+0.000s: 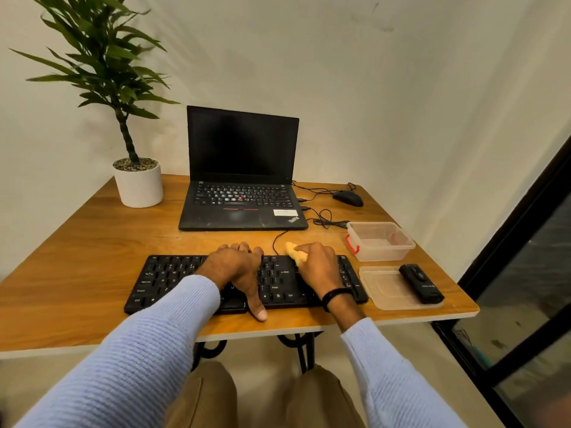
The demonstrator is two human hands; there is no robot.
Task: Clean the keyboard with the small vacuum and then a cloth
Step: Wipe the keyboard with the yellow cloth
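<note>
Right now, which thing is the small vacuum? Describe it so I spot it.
At the near right corner of the wooden table, right of the black keyboard, lies a flat clear lid. The small vacuum is the black oblong block resting on it; the rounded black mouse sits far back by the laptop.

keyboard (173, 282) before laptop (244, 208), plant (139, 183) far left; vacuum (420, 283) on lid (383, 288) right of keyboard, box (380, 242) behind
</note>
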